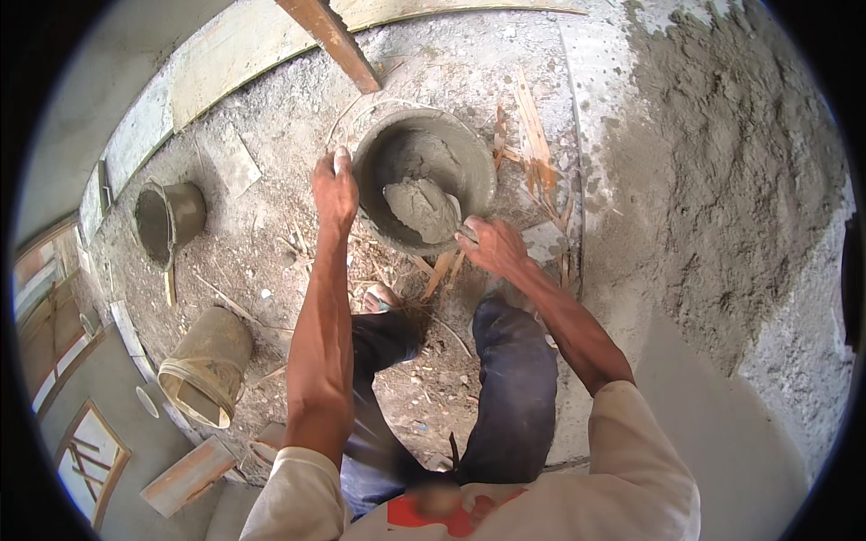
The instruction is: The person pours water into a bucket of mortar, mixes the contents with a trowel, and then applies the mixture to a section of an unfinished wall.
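Nearest me, on the near side of the big bucket (pixel 469 149), are the worker's dark trousers (pixel 519 379) and one sandalled foot (pixel 382 298). The right hand (pixel 492 245), at the bucket's near right rim, has its fingers clamped on the handle of a trowel (pixel 455 207). The trowel is inside the bucket, heaped with wet cement (pixel 419 210). The left hand (pixel 336 189) is at the bucket's left rim, fingers curled in; I cannot tell whether they close on the rim, the thin handle or nothing.

I judge the job partway along: one scoop is loaded but not yet out of the bucket, and more cement lies under it. Right of the bucket, a pale surface, wall or floor I can't say, carries a thick, rough grey layer (pixel 695 180), while pale patches at its edges remain bare.

The dirt floor (pixel 280 117) around the bucket is littered with wood splinters (pixel 534 135). Left of it lie a small dark pail (pixel 187 212) and, nearer, a tipped pale pail (pixel 212 347). Beyond it stands a wooden post (pixel 334 41); far left, a framed opening (pixel 113 442) shows in a grey wall.
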Demonstrator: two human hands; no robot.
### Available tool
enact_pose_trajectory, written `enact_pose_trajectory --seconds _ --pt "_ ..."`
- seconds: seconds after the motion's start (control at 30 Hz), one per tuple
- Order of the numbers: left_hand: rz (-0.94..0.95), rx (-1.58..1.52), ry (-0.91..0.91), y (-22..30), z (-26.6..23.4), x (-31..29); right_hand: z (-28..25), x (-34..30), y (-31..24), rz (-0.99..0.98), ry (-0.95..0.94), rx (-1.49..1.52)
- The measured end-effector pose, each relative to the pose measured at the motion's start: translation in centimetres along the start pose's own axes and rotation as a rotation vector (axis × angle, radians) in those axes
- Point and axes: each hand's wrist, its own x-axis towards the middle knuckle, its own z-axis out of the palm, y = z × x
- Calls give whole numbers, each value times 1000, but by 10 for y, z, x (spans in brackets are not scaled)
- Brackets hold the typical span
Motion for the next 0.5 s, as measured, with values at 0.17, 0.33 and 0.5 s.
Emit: enact_pose_trajectory --seconds 0.17,0.33,0.5 --pt "140 93 -251 -59 -98 -95 -65 -66 -59 -79 66 25" --pt "-24 355 -657 -105 -206 -233 -119 -174 -142 -168 217 78" --pt "-383 283 -771 -109 -268 -312 -192 -308 -178 -110 338 511"
